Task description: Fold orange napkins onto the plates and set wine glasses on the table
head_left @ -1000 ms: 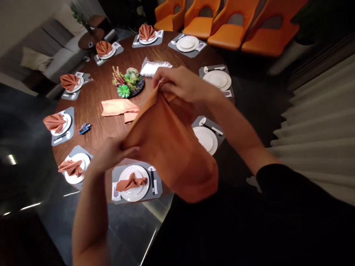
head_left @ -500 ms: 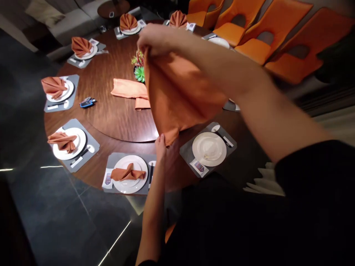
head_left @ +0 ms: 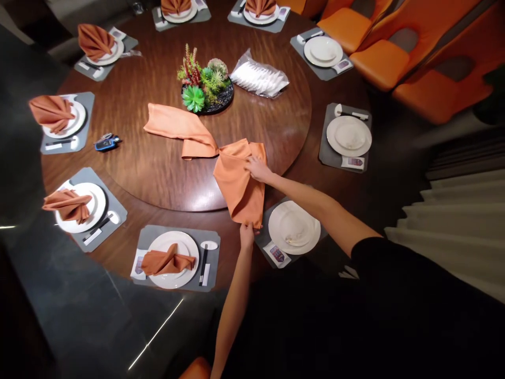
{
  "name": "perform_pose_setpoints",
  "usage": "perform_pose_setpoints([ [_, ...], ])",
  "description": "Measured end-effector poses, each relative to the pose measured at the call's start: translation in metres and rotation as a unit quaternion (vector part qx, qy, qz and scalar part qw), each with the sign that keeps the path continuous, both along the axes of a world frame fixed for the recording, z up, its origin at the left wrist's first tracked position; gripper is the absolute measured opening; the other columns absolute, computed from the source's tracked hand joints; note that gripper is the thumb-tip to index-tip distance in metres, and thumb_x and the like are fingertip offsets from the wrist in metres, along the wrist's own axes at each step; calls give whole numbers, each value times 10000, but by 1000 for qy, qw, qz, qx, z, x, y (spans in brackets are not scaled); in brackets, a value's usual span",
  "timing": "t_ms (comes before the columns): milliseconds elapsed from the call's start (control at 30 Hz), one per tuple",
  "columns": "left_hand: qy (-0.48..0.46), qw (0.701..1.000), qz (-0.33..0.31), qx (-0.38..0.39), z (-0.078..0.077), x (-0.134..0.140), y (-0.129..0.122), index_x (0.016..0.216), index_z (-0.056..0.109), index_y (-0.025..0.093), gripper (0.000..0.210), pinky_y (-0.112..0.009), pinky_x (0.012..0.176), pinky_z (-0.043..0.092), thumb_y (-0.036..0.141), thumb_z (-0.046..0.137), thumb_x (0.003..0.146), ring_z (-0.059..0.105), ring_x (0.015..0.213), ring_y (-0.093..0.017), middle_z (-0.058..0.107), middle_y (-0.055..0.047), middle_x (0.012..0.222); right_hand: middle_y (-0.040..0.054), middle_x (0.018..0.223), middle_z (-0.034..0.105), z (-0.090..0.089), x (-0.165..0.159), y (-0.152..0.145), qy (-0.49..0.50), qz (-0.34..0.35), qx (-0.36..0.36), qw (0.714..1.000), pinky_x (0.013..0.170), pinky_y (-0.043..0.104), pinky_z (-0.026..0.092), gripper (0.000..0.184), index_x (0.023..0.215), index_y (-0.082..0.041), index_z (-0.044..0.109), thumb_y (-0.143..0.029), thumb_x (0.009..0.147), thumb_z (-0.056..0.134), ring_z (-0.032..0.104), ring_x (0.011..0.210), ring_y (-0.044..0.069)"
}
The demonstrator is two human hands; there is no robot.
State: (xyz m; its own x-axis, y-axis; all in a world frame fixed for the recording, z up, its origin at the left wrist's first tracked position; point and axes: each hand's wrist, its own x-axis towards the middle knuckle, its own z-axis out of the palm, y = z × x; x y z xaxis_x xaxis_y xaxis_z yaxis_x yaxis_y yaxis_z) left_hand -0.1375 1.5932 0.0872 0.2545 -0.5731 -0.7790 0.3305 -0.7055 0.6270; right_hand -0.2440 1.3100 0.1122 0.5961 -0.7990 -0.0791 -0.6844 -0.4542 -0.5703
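An orange cloth napkin (head_left: 232, 173) lies loosely spread over the near edge of the raised round turntable, with creases and a fold across it. At its lower corner, my left hand (head_left: 247, 235) is closed, pinching the cloth. My right hand (head_left: 258, 169) grips the napkin's upper right part, its fingertips partly hidden against the fabric. Touching its upper left edge is a second stretch of folded orange napkins (head_left: 177, 125). Just below my right forearm sits a white plate (head_left: 294, 227) on a grey placemat (head_left: 265, 245), with a small printed packet (head_left: 277, 255) beside it.
Around the wooden table (head_left: 118, 221) stand several place settings, some with folded napkins like the one on the near plate (head_left: 171, 259). A succulent planter (head_left: 209, 87), a clear bag of white packets (head_left: 260, 76) and keys (head_left: 106, 142) rest there. Orange chairs (head_left: 379, 60) line the right.
The napkin came down from being held up high and now lies on the table. My right hand moved down and toward me; the planter and the bag came into sight.
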Motion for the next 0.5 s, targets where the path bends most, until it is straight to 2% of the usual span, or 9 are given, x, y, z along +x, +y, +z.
perform_pose_setpoints([
  [67, 1, 999, -35, 6, -6, -5, 1, 1139, 609, 160, 278, -224, 525, 542, 329, 718, 947, 809, 725, -204, 799, -147, 1047, 209, 1508, 616, -16, -27, -8, -32, -148, 47, 987, 1258, 538, 432, 422, 1261, -115, 768, -43, 930, 518, 535, 1427, 330],
  [133, 3, 997, -78, 7, -10, -12, 1, 1141, 615, 158, 318, -220, 523, 539, 337, 749, 913, 801, 717, -196, 796, -129, 1049, 163, 1329, 716, -28, -44, -19, -74, -269, 151, 948, 1185, 465, 509, 409, 1229, -142, 774, -80, 907, 529, 638, 1273, 297],
  [167, 3, 995, -100, 7, -11, -15, 1, 1138, 617, 160, 327, -214, 531, 536, 343, 753, 904, 799, 725, -189, 796, -119, 1046, 129, 1203, 754, -31, -50, -25, -100, -306, 218, 921, 1126, 431, 549, 374, 1176, -157, 780, -101, 880, 558, 680, 1168, 273],
  [233, 1, 989, -147, 10, -11, -17, 2, 1142, 623, 162, 328, -201, 553, 527, 348, 745, 900, 793, 743, -177, 802, -100, 1021, 66, 991, 768, -35, -57, -34, -161, -336, 343, 862, 1006, 383, 600, 328, 1088, -178, 776, -142, 803, 618, 708, 984, 222],
  [300, -1, 978, -209, 11, -9, -13, 4, 1145, 645, 155, 311, -203, 573, 520, 335, 723, 904, 778, 740, -171, 805, -82, 962, 44, 893, 755, -34, -61, -39, -212, -339, 403, 823, 928, 366, 620, 313, 1048, -188, 764, -201, 762, 639, 710, 901, 201],
  [333, -2, 968, -249, 13, -9, -8, 4, 1130, 665, 148, 292, -212, 579, 515, 323, 713, 901, 767, 726, -172, 801, -74, 921, 51, 879, 756, -33, -62, -41, -228, -336, 405, 819, 911, 372, 628, 300, 1034, -195, 758, -240, 765, 632, 719, 904, 211],
  [400, -15, 944, -328, 20, -9, 7, -1, 1074, 710, 140, 237, -238, 603, 511, 292, 696, 892, 747, 706, -176, 787, -59, 857, 101, 919, 779, -34, -62, -46, -208, -354, 348, 843, 889, 402, 641, 216, 945, -231, 730, -348, 816, 603, 757, 964, 271],
  [467, -78, 932, -354, 17, -9, 27, -16, 1051, 742, 144, 207, -264, 664, 526, 253, 665, 893, 741, 732, -179, 791, -56, 871, 150, 1010, 788, -39, -59, -55, -185, -372, 292, 861, 971, 491, 619, 139, 899, -281, 674, -355, 787, 636, 750, 1088, 349],
  [500, -122, 931, -344, 13, -7, 38, -27, 1057, 751, 146, 211, -275, 700, 535, 233, 646, 896, 739, 756, -179, 800, -63, 908, 164, 1022, 780, -41, -57, -62, -170, -380, 264, 870, 1008, 533, 598, 149, 881, -301, 644, -330, 739, 679, 742, 1122, 383],
])
